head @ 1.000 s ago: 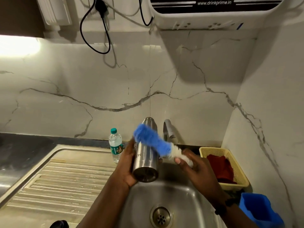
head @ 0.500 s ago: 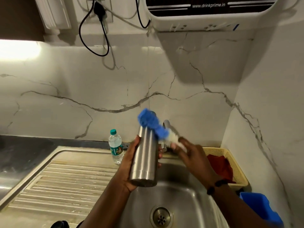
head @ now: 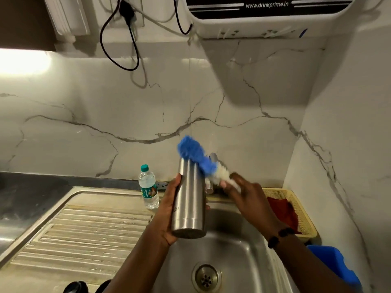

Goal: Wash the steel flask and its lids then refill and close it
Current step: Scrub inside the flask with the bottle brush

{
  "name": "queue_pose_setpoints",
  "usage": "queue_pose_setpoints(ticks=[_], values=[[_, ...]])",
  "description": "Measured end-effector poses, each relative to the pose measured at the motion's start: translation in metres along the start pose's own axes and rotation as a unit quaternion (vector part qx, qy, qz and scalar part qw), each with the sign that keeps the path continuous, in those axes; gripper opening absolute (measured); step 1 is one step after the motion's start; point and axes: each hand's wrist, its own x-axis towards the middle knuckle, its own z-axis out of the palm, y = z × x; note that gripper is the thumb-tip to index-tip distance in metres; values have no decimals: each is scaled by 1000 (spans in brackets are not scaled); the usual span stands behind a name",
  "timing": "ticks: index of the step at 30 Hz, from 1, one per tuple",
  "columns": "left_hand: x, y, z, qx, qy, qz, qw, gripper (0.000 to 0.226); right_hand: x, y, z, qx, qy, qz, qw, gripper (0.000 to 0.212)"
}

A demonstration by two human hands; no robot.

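Note:
My left hand (head: 167, 210) grips the steel flask (head: 189, 199) upright above the sink basin (head: 237, 256), its base toward me. My right hand (head: 247, 195) holds a bottle brush (head: 198, 157) with a blue and white bristle head. The blue head lies across the flask's top and hides its mouth. Two dark round objects (head: 77, 287) at the bottom edge of the drainboard may be the lids; only their tops show.
A ribbed steel drainboard (head: 74, 233) lies left of the basin, and a small plastic water bottle (head: 148, 187) stands at its back. The tap (head: 212, 159) is behind the brush. A yellow basket (head: 296, 208) with a red cloth and a blue container (head: 336, 267) sit at right. A water purifier (head: 264, 15) hangs above.
The flask has gone from tilted to upright and risen slightly. The brush head has moved up from the flask's side to its top.

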Motion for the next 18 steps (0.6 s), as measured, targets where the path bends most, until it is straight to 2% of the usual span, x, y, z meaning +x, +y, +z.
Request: queue_pose_setpoints(ticks=[2, 4, 9, 13, 15, 18], values=[[0, 4, -2, 12, 44, 17, 999, 62, -23, 2, 7, 21, -35, -3, 999, 29], [2, 6, -6, 17, 67, 28, 997, 44, -40, 5, 12, 32, -30, -16, 999, 29], [4, 7, -13, -1, 107, -3, 994, 54, -37, 7, 4, 59, 10, -14, 998, 20], [-1, 3, -7, -60, 97, -1, 994, 40, -44, 10, 5, 38, -43, -46, 997, 28], [-3, -1, -7, -69, 93, -9, 993, 47, -42, 12, 9, 10, -62, -48, 997, 25], [-1, 0, -10, -26, 71, -29, 997, 61, -19, 14, 14, -19, -45, -8, 999, 38]])
